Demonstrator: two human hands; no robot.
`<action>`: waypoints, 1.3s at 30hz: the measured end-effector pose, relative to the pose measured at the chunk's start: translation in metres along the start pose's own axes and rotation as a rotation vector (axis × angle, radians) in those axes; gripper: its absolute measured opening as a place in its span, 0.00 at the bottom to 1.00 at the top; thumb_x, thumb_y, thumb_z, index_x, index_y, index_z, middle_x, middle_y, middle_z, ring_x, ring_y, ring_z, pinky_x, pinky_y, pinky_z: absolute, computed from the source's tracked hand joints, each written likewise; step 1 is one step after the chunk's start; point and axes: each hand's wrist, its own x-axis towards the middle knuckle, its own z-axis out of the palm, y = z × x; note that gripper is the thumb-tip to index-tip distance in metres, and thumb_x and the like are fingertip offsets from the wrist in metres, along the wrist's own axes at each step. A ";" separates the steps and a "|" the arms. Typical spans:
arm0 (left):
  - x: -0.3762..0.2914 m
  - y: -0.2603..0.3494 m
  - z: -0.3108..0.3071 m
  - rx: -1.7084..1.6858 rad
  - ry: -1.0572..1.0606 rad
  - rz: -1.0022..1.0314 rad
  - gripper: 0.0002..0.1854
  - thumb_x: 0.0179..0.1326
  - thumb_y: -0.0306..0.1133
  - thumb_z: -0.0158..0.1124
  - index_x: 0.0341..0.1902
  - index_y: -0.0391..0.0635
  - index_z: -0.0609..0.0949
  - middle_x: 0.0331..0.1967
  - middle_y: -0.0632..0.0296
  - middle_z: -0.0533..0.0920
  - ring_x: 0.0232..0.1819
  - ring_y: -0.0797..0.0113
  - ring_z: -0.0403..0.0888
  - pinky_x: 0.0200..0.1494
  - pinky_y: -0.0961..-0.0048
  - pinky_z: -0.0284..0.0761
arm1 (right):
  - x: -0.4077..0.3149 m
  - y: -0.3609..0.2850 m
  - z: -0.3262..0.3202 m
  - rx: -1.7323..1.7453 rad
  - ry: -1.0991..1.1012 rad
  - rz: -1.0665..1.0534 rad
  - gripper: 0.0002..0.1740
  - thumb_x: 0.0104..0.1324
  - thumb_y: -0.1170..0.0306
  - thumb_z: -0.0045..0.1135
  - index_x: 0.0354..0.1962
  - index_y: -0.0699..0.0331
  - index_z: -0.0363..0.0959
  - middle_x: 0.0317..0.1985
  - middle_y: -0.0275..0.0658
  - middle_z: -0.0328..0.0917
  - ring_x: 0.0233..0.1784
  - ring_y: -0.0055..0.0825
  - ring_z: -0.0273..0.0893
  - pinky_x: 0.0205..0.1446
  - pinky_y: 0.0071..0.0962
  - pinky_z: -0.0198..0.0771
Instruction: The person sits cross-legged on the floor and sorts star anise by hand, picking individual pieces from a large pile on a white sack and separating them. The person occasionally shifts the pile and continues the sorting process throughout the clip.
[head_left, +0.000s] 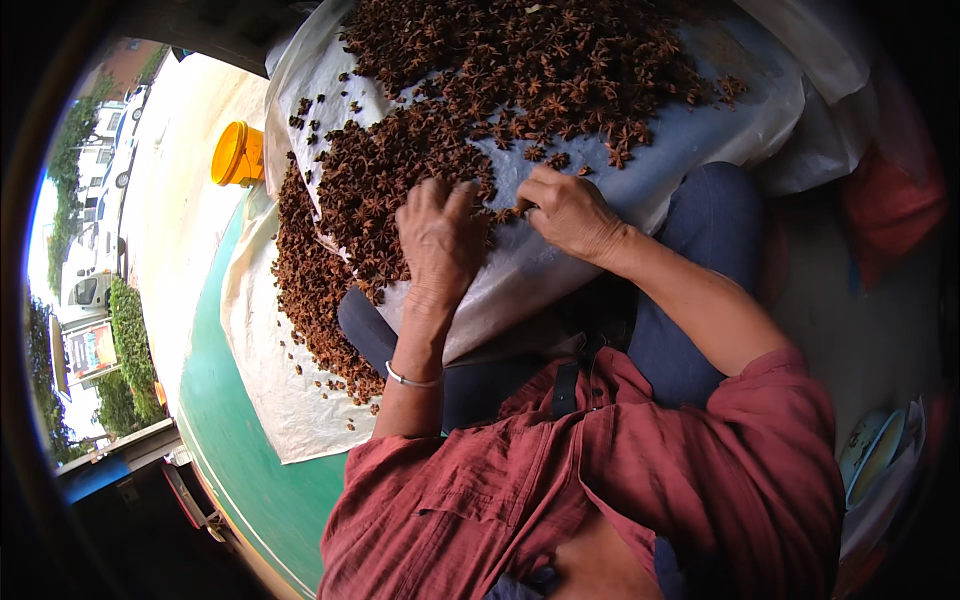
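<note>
Dried star anise (405, 157) lies in a broad heap over pale plastic sheeting (525, 262) in front of me and across my lap. My left hand (442, 217), with a silver-coloured bangle on its wrist, rests at the near edge of the heap, back upward; it is slightly blurred and its fingertips are hidden among the pods. To its right, my right hand (544, 199) has its thumb and index finger closed on a small brown piece of star anise (516, 213). A few loose stars lie on the sheet just beyond the right hand.
More star anise (315, 322) spreads on a whitish sheet (262, 405) at the left, over a green floor (225, 375). A yellow bucket (238, 154) stands beyond it. Red material (892, 217) lies at the right. Parked vehicles and shrubs show outside.
</note>
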 end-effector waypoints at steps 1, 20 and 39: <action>-0.003 0.009 0.002 -0.150 -0.134 -0.061 0.18 0.53 0.34 0.71 0.49 0.47 0.82 0.35 0.54 0.78 0.39 0.52 0.79 0.38 0.58 0.72 | 0.003 -0.002 0.000 0.096 0.062 0.022 0.05 0.56 0.79 0.58 0.32 0.67 0.76 0.32 0.43 0.74 0.35 0.39 0.79 0.40 0.36 0.75; -0.005 -0.069 -0.011 -2.488 0.590 -0.833 0.18 0.74 0.32 0.53 0.57 0.27 0.73 0.33 0.62 0.77 0.25 0.78 0.65 0.36 0.75 0.66 | 0.025 0.006 -0.095 0.336 -0.576 0.581 0.10 0.62 0.68 0.64 0.33 0.69 0.79 0.28 0.41 0.83 0.31 0.29 0.85 0.34 0.27 0.78; 0.002 0.033 0.024 -0.744 0.092 -0.217 0.13 0.67 0.31 0.60 0.27 0.40 0.74 0.17 0.54 0.77 0.20 0.53 0.78 0.23 0.65 0.70 | 0.023 0.002 -0.019 1.164 -0.058 0.581 0.04 0.67 0.72 0.61 0.37 0.65 0.78 0.31 0.40 0.84 0.27 0.25 0.83 0.29 0.24 0.81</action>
